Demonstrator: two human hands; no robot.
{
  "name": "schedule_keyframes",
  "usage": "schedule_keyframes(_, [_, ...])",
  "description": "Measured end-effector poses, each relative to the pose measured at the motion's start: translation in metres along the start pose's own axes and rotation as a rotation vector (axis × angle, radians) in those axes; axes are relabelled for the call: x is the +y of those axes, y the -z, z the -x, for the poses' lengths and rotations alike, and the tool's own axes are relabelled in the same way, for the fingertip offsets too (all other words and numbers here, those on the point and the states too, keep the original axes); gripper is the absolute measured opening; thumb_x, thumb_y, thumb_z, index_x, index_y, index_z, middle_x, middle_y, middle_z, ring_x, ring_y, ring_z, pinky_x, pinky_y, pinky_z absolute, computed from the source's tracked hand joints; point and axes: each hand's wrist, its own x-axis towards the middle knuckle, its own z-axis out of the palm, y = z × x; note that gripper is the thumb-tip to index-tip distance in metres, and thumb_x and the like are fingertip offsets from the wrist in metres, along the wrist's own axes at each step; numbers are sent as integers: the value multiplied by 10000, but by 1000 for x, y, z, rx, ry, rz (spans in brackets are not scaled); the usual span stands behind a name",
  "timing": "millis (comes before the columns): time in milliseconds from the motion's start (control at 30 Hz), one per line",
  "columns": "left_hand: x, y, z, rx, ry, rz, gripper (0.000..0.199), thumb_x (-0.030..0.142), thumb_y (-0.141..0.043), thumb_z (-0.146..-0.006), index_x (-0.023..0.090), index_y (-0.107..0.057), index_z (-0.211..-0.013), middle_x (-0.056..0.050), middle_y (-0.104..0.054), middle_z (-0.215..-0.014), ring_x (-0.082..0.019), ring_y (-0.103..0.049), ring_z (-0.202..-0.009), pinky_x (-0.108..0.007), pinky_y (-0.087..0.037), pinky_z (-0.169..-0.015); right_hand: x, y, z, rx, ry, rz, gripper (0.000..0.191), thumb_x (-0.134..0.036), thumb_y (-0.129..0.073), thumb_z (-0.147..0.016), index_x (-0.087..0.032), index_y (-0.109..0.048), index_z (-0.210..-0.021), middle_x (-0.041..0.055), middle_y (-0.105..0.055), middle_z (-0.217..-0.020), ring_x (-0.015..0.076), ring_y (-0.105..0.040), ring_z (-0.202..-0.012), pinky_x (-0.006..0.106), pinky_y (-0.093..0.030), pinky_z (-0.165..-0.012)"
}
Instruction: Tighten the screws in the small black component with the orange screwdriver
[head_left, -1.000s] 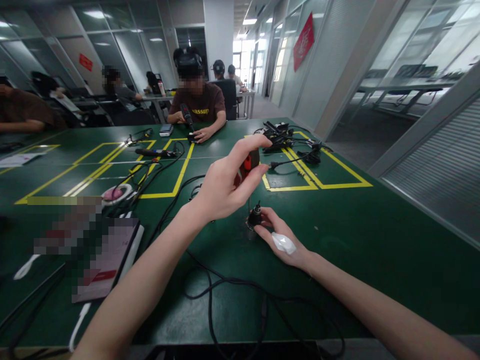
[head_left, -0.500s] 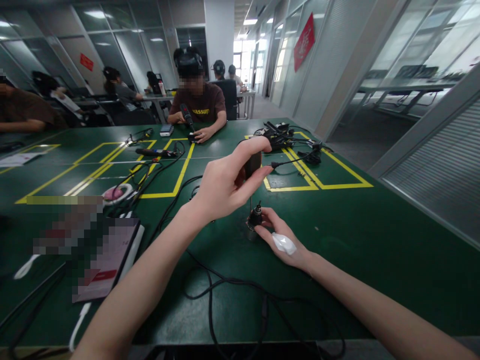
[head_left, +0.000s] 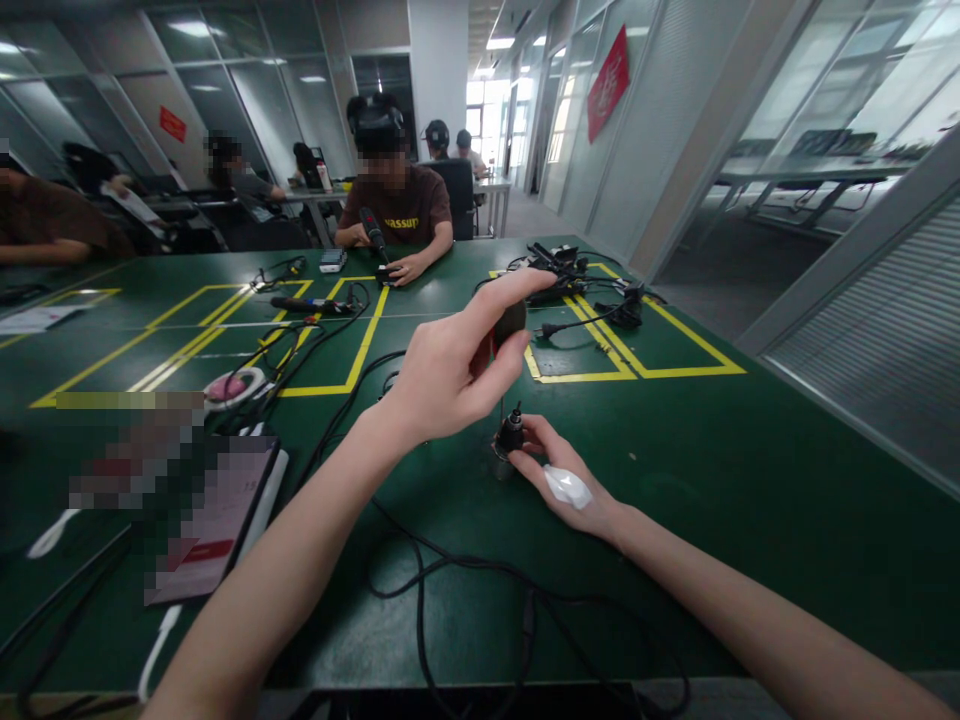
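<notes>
My left hand (head_left: 461, 350) is closed round the dark handle of a screwdriver (head_left: 511, 320), thumb and index finger at its sides. A thin shaft runs down from the handle towards a small black cone-shaped part (head_left: 511, 434) with a narrow metal tip. Thumb and fingers of my right hand (head_left: 559, 465) grip that part from the right, low over the table. Below it shows a shiny, greyish round piece (head_left: 502, 464), partly blurred. Where the shaft's end meets the part I cannot make out. A white patch (head_left: 568, 487) covers the base of my right thumb.
Black cables (head_left: 465, 565) loop across the green table (head_left: 712, 520) in front of me. A phone-like device (head_left: 225, 520) lies left, beside a tape roll (head_left: 236, 386). Tangled black cords (head_left: 555, 265) lie at the back right. Across the table a person (head_left: 397, 205) holds a power screwdriver (head_left: 373, 230).
My left index finger has stretched forward along the handle while the thumb has drawn back, turning or rolling the screwdriver. My right hand and the black part stay in place.
</notes>
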Motion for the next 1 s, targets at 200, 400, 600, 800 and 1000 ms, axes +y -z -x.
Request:
schedule_keyframes(200, [0,-1,-1,27,24,-26,357,319,-579,-1012,199,-498,-1338,-70,-677,-1217,-41,-566,-590,-214,-486,-617,1,0,0,8,9,10,335,-326,-601,-939,-232,-570,-1259,98,-746,-1168,275,-724,-1077,494,-585,-1003])
schedule_keyframes(400, [0,-1,1,-13,58,66,355,320,-462,-1037,195,-490,-1369,-81,-685,-1188,-92,-607,-675,-251,-515,-650,-1,1,0,-7,-3,-1,329,-326,-605,-941,-246,-570,-1259,92,-743,-1161,270,-727,-1054,491,-592,-991])
schedule_keyframes(600, [1,-2,0,-49,102,141,370,308,-427,-1048,217,-461,-1405,-58,-698,-1087,-104,-642,-696,-250,-539,-663,-2,0,0,1,14,-9,309,-337,-603,-948,-249,-572,-1242,89,-750,-1157,275,-730,-1055,490,-595,-985])
schedule_keyframes(800, [2,-1,-2,8,47,53,306,336,-551,-1024,200,-533,-1298,-63,-671,-1154,-53,-503,-605,-203,-472,-570,-1,0,-1,-2,9,-2,327,-326,-601,-946,-242,-566,-1261,97,-746,-1184,278,-723,-1085,494,-583,-1008])
schedule_keyframes(1000, [0,-1,-2,20,35,60,260,316,-558,-1024,200,-507,-1251,-21,-639,-1021,-47,-519,-595,-190,-444,-544,-1,0,0,-5,23,0,328,-325,-585,-950,-239,-557,-1266,98,-745,-1166,271,-724,-1078,493,-582,-1011])
